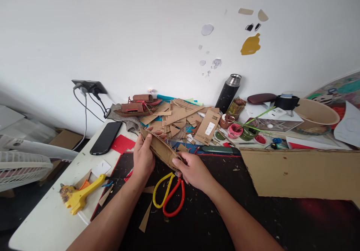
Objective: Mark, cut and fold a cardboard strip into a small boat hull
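Note:
Between my two hands is a long, narrow cardboard piece [163, 150] with raised edges, tilted down toward the right. My left hand [144, 155] grips its upper left end, thumb on the near side. At the lower right end, my right hand [194, 168] pinches it between thumb and fingers. Just below, scissors [174, 202] with one yellow and one red handle lie on the dark mat [213, 221]; their blades are hidden. Thin cardboard offcuts [145, 217] lie beside the handles.
Cardboard scraps [180, 114] and small model boats [137, 106] sit along the wall. A black flask [228, 91] and paint jars [234, 130] stand behind right. A yellow glue gun [81, 194] and a phone [106, 138] lie left. A large cardboard sheet [303, 172] covers the right.

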Tool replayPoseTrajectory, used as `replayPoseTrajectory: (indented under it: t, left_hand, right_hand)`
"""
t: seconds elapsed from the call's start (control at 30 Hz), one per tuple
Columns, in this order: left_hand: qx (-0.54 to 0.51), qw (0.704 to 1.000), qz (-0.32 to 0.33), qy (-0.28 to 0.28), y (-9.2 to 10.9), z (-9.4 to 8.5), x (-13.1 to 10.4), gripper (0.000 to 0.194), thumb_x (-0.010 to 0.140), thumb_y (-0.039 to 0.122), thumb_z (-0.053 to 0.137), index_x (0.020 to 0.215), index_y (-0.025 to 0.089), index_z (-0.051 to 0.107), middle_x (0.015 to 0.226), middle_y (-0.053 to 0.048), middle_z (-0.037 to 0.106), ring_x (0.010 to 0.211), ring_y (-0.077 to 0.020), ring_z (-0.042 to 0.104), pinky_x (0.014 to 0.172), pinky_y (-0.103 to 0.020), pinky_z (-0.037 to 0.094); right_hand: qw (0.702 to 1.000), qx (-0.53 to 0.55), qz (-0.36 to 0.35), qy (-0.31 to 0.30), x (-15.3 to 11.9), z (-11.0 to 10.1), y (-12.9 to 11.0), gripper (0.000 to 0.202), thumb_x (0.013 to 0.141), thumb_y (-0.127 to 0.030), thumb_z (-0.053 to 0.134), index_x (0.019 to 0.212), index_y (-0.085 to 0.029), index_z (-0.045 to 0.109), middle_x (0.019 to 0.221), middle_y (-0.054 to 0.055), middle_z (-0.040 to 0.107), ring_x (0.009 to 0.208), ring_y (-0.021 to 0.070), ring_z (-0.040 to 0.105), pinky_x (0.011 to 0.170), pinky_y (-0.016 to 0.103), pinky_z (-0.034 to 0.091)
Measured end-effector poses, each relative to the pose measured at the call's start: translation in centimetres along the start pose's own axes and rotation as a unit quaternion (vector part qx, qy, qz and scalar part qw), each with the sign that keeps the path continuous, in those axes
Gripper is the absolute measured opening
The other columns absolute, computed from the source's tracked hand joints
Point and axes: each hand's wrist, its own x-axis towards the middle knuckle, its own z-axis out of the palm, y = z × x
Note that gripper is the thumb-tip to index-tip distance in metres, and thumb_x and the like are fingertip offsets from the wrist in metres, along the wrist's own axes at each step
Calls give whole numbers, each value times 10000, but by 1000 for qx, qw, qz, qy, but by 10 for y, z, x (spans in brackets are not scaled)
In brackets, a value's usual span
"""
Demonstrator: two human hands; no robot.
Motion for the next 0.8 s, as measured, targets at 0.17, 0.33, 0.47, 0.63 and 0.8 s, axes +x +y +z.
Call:
replayPoseTrajectory:
  t: [0.17, 0.33, 0.47, 0.63, 0.8]
  left_hand:
    - [28, 999, 22, 14, 6, 1, 1, 365, 981, 515, 668, 1130, 184, 710, 1003, -86, 803, 858, -240, 792, 810, -389, 639]
    - [50, 998, 31, 8, 11, -4, 4, 367, 968, 491, 669, 1161, 180, 677, 1026, -95, 808, 849, -253, 808, 789, -391, 638]
    - [75, 996, 38, -4, 13, -7, 3, 418, 964, 525, 684, 1203, 182, 664, 1068, -115, 812, 906, -273, 817, 826, -419, 647]
    - [81, 996, 29, -8, 15, -9, 0, 479, 933, 562, 726, 1226, 187, 672, 1094, -131, 813, 925, -293, 821, 844, -452, 658]
    - [80, 997, 16, -8, 13, -9, 0, 491, 935, 564, 726, 1254, 199, 647, 1139, -133, 809, 927, -289, 821, 867, -461, 650]
  right_hand:
    - [1000, 16, 3, -2, -1, 1, -4, 250, 1070, -401, 621, 1170, -189, 710, 649, -42, 613, 387, 81, 444, 437, 199, 376]
    - [1000, 23, 0, -9, -2, 1, -4, 297, 1055, -443, 636, 1200, -198, 719, 660, -35, 607, 400, 90, 450, 399, 197, 351]
    - [1000, 24, -3, -15, -3, 0, -6, 294, 1053, -439, 646, 1188, -189, 721, 665, -31, 617, 403, 84, 463, 392, 190, 352]
    - [999, 22, 0, -32, -6, -2, -9, 273, 1065, -389, 622, 1213, -182, 719, 663, -33, 618, 401, 83, 465, 396, 192, 370]
    - [999, 23, 8, -41, -7, -4, -12, 252, 1058, -377, 626, 1182, -175, 714, 683, -28, 626, 406, 82, 468, 392, 193, 359]
